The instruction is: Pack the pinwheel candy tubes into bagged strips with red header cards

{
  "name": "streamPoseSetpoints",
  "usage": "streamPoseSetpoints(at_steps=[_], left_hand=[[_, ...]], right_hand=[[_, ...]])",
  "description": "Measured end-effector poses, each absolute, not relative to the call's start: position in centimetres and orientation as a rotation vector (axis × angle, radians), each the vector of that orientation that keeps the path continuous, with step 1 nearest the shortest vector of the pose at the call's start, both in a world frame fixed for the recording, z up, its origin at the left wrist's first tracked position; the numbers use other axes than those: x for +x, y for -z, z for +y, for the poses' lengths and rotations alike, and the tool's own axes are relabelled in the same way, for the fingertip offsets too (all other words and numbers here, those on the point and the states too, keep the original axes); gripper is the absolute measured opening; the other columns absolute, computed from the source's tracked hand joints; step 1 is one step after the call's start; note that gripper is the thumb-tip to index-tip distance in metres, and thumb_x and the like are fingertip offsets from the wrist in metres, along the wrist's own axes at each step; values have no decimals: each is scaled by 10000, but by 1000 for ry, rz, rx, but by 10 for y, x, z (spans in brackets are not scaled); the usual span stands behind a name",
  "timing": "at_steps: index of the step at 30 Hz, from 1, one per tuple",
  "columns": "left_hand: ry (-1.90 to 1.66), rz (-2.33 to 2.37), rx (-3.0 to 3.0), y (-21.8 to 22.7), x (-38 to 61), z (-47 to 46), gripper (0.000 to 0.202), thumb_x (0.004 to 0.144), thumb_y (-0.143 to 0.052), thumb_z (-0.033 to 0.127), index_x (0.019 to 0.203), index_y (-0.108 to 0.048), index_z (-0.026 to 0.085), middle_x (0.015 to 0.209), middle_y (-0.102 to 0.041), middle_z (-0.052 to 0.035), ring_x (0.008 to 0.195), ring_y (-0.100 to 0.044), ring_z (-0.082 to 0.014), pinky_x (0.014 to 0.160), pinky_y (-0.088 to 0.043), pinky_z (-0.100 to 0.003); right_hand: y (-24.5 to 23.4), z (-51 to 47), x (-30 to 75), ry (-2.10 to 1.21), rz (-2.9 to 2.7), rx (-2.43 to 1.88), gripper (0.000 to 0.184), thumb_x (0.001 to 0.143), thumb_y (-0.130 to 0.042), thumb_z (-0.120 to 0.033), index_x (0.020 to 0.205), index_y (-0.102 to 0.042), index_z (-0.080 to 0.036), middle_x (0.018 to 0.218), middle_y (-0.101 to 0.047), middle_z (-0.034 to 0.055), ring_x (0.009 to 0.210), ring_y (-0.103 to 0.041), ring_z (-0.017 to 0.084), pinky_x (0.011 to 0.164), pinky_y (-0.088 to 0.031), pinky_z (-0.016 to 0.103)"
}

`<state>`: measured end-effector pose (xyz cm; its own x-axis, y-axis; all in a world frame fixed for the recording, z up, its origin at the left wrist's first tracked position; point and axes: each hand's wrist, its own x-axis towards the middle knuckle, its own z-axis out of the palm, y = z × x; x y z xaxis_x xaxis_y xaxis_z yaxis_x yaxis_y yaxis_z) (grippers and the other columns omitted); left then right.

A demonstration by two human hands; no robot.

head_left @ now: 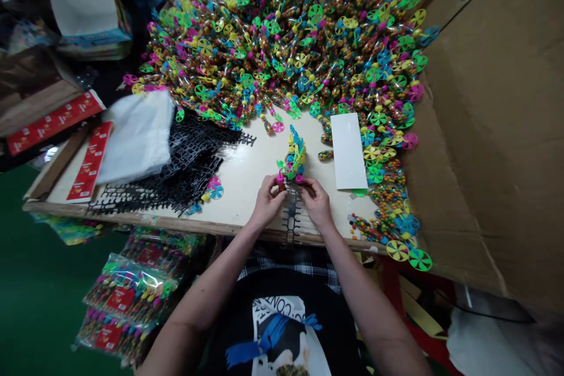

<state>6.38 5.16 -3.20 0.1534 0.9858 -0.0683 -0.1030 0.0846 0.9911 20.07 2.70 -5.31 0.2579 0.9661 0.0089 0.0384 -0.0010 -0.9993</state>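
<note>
My left hand (pixel 267 202) is closed with thumb and fingers around a candy-filled fan toy whose pink top shows at the fingertips. Opposite it, my right hand (pixel 316 204) pinches another such toy, also pink-topped. Between them a black plastic clip strip (pixel 291 218) with prongs on both sides runs down over the table's front edge. At its far end a cluster of fan toys (pixel 295 155) in yellow, green and blue sits bunched together. Their lower parts are partly hidden by one another and by my fingers.
A large heap of candy-filled fan toys (pixel 282 41) covers the back. A white card (pixel 349 151) lies right. Black strips (pixel 176 158), clear plastic bags (pixel 138 129) and red labels (pixel 90 161) lie left. Filled packs (pixel 126 299) are stacked below. Cardboard (pixel 493 117) walls the right.
</note>
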Motion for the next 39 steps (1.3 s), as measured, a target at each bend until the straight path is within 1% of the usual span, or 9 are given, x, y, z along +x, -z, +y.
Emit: streamPoseSetpoints(at_steps=[4,9,12,19,24,28,33,36,39], left_hand=[[-1151,1028,1047,35,70,52,357,638,-660,169,983,-573,203,919,-588,-9,895,-583,-136,838,-491,-297],[-1160,1073,1011,40,67,52,229,618,-695,187,791,-546,178,770,-617,13,754,-604,-118,763,-500,-278],[-1144,1073,1025,44,66,53,223,611,-707,217,780,-570,170,745,-640,2,707,-610,-124,714,-497,-272],[-1147,1045,1007,48,68,58,235,622,-721,239,818,-614,164,789,-674,-21,760,-632,-146,763,-499,-291],[-1147,1023,1022,46,70,57,197,625,-693,212,800,-616,166,776,-670,-16,760,-625,-144,766,-495,-279],[-1116,1012,1058,43,71,55,166,655,-644,193,812,-596,171,781,-661,-14,780,-625,-147,791,-497,-286],[-999,1053,1211,38,68,51,142,714,-599,154,855,-593,171,859,-657,-38,854,-623,-157,835,-497,-300],[-884,1059,1350,32,54,59,172,730,-613,156,901,-619,176,933,-660,-57,911,-622,-171,851,-499,-305],[-830,1106,1504,25,31,94,174,766,-577,165,930,-633,183,968,-664,-65,931,-623,-177,823,-510,-301]], right_hand=[[53,27,200,-994,-1006,-1341,251,754,-617,-379,938,-628,-208,896,-706,33,829,-663,174,778,-539,307],[54,27,200,-998,-1010,-1359,242,757,-622,-376,935,-643,-213,878,-712,26,805,-666,173,766,-538,305],[53,28,200,-1001,-1004,-1356,241,748,-627,-371,928,-648,-212,879,-714,25,807,-668,174,774,-538,310],[51,28,200,-982,-1008,-1378,246,737,-623,-378,909,-649,-203,856,-716,28,775,-667,177,731,-544,308],[47,26,199,-884,-1147,-1450,225,775,-572,-356,909,-659,-197,839,-717,34,746,-664,178,713,-535,305],[44,25,201,-746,-1320,-1515,228,819,-517,-319,944,-663,-196,860,-714,49,750,-664,185,711,-535,313],[39,20,219,-517,-1553,-1567,234,859,-494,-309,967,-674,-206,918,-700,68,863,-658,205,781,-531,333],[29,27,242,-444,-1597,-1619,227,876,-498,-331,939,-680,-211,891,-704,60,828,-662,194,755,-535,316],[15,58,265,-333,-1573,-1660,228,877,-502,-337,929,-680,-204,889,-708,62,788,-662,190,732,-536,313]])
